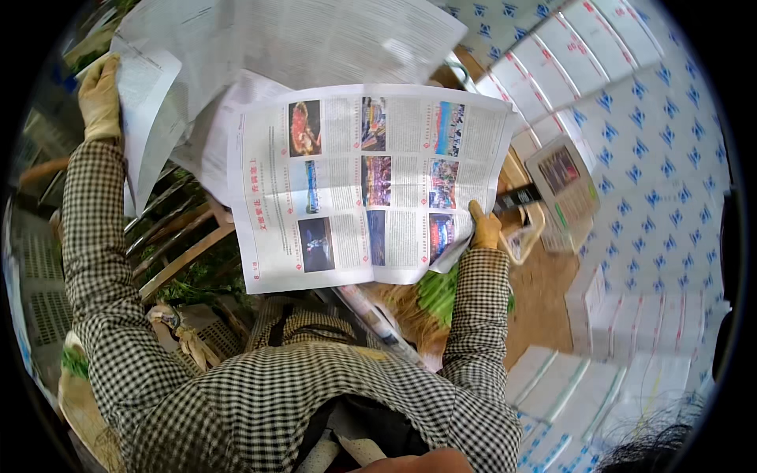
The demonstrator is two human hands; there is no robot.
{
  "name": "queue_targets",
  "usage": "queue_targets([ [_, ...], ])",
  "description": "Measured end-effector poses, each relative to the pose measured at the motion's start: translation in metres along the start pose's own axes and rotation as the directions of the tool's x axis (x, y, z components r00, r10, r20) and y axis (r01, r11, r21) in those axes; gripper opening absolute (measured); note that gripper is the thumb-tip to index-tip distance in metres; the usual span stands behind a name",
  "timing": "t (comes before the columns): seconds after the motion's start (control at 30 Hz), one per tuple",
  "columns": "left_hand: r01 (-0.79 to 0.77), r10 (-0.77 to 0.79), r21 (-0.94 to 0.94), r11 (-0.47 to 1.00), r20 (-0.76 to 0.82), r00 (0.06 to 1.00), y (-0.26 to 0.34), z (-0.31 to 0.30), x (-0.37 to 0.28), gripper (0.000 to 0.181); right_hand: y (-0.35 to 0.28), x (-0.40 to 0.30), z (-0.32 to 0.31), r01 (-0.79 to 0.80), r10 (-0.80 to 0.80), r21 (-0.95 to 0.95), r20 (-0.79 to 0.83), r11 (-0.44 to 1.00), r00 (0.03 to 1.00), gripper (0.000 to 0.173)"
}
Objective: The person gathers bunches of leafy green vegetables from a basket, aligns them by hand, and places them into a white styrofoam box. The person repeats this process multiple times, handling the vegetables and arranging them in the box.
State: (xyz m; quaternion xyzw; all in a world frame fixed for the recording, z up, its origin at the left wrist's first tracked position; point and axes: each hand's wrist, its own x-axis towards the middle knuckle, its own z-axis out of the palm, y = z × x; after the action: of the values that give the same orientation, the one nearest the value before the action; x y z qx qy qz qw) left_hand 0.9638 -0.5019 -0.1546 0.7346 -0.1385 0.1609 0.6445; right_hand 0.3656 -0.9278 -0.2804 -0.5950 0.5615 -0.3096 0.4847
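My left hand [99,100], in a yellowish glove, is raised at the upper left with its fingers closed on the edge of a newspaper sheet [145,88]. My right hand [486,229], gloved alike, pinches the lower right corner of a printed newspaper page [349,183] with several colour pictures. That page lies spread before me over other sheets, and its near corner curls up. More large newspaper sheets [295,41] fan out beyond it. Just under the page, near my right forearm, are green stalks with pale brown roots [434,295].
A weighing scale [562,177] stands right of the page on a brown board [544,295]. White boxes [556,59] with red marks are stacked at the upper right, more boxes [568,384] at the lower right. Wooden slats [183,260] over leafy greens and plastic crates [44,278] lie to the left.
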Motion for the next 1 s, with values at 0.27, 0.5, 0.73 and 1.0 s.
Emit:
queue_targets([
  [0.27, 0.007, 0.023, -0.045, 0.999, 0.619, 0.785, 0.001, 0.143, -0.163, 0.019, 0.16, -0.105, -0.139, -0.349, 0.219, -0.263, -0.421, 0.899, 0.88, 0.065],
  [0.5, -0.25, 0.111, -0.049, 0.967, 0.965, 0.24, 0.015, 0.182, -0.218, 0.043, 0.279, -0.189, -0.218, -0.703, 0.553, -0.1, -0.543, 0.704, 0.632, 0.071],
  [0.73, -0.334, 0.004, 0.11, 0.936, 0.947, 0.321, 0.055, 0.172, -0.241, 0.039, 0.182, -0.201, -0.213, -0.495, -0.117, -0.485, -0.789, 0.721, 0.603, 0.057],
  [1.0, -0.534, 0.298, -0.283, 0.797, 0.953, -0.06, 0.09, 0.315, -0.508, 0.073, 0.194, -0.089, -0.167, -0.164, -0.054, -0.913, -0.198, 0.372, 0.979, 0.076],
])
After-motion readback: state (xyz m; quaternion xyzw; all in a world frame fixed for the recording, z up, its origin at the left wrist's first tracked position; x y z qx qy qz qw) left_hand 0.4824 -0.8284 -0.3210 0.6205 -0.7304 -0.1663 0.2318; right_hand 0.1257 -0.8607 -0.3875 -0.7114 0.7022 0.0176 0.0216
